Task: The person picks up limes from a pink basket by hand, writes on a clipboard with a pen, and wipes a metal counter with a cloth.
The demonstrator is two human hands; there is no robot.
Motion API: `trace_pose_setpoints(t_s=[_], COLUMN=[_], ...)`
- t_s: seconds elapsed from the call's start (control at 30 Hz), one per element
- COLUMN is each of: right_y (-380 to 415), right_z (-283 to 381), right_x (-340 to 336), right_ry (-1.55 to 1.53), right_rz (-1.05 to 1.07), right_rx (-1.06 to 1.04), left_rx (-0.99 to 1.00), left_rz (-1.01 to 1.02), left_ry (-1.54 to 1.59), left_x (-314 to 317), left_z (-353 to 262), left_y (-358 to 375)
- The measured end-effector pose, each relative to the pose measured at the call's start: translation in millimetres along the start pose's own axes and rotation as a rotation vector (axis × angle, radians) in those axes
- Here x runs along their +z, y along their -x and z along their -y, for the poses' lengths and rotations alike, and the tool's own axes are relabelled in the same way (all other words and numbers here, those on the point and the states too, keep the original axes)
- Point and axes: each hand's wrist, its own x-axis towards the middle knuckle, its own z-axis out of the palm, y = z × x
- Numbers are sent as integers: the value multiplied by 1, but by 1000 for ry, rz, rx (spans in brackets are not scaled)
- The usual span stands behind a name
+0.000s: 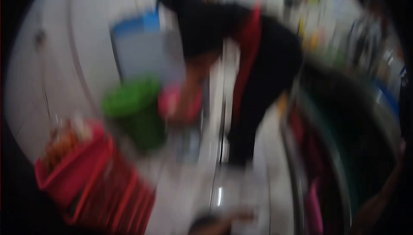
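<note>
The blurred red slatted plastic crate (118, 192) sits lower left on the pale floor (180, 192), its slats slanting steeply up to the right. Near the bottom edge, the left hand (230, 223) reaches rightward; blur hides whether its fingers are open or closed. The right forearm (383, 194) slants upward at the right edge, its fingers equally unreadable.

My left hand (237, 216) is low and to the right of the red crate (115, 187), stretched out flat-looking and pointing away from it, apart from its slats. Motion blurs my fingers together, so I can't make out how far they are spread or curled. A dark patch (203, 225) sits at the near end of that hand, too smeared to identify. My right forearm (380, 200) slants upward, well apart to the crate's far right; my right hand fades into the shadow there.
</note>
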Motion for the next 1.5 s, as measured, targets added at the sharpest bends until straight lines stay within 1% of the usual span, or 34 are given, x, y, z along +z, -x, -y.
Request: trace_pose_setpoints(t_s=[0.03,0.07,0.1,0.13,0.17,0.23,0.27,0.3,0.33,0.37,0.4,0.47,0.53,0.6,0.7,0.73,0.8,0.9,1.0,1.1,1.13,1.2,1.27,1.3,1.4,1.43,1.5], right_y=[-4,0,-8,-2,23,54,63,66,69,71,76,98,98,117,141,145,147,156,157,163,164,165,162,160,156,153,149], right_z=[7,-12,-29,-16,-9,-8,-10,-14,-18,-23,-19,-16,-10,7,18,18,15,9,5,10,13,17,15,14,12,11,10], right_x=[-16,-14,-22,10,20,45,58,75,92,106,119,156,141,122,124,129,144,175,194,185,179,166,159,156,147,145,146], right_ry=[-32,-63,-93,-199,-205,-124,-111,-135,-177,-211,-247,-260,-257,-212,-41,-65,-111,-62,4,-219,-221,-222,-227,-226,-241,-206,-138], right_rz=[2,13,-20,99,139,255,331,414,485,522,449,30,-243,-394,-749,-829,-994,-869,-753,-745,-666,-505,-474,-456,-423,-405,-373], right_rx=[27,75,130,225,321,564,681,781,839,853,805,436,288,265,160,156,125,293,385,327,365,439,495,521,543,530,505], left_rx=[3,6,-55,-126,-109,-73,-56,-103,-158,-153,-144,-189,-244,-212,-378,-365,-410,-392,-341,-290,-283,-265,-274,-205,-182,-234,-249], left_rz=[-21,-43,-60,-47,-20,-87,-104,-65,-79,-65,-71,-38,-40,29,146,143,141,253,305,296,293,306,320,307,300,312,295], left_ry=[26,28,-8,68,55,29,48,107,182,130,67,163,168,165,276,242,172,236,245,339,367,315,269,270,300,265,237], left_x=[6,21,21,70,66,31,19,11,8,11,2,9,11,7,2,2,1,4,9,17,17,15,10,13,9,4,1], left_z=[-11,1,12,-2,-7,4,-2,-13,-34,-36,-38,-53,-52,-53,-74,-73,-83,-91,-98,-82,-83,-92,-101,-85,-83,-83,-89], left_y=[0,-11,-10,32,30,23,21,28,37,40,47,55,51,48,35,30,21,8,-1,-6,-8,-11,-11,-9,-4,-3,-2])
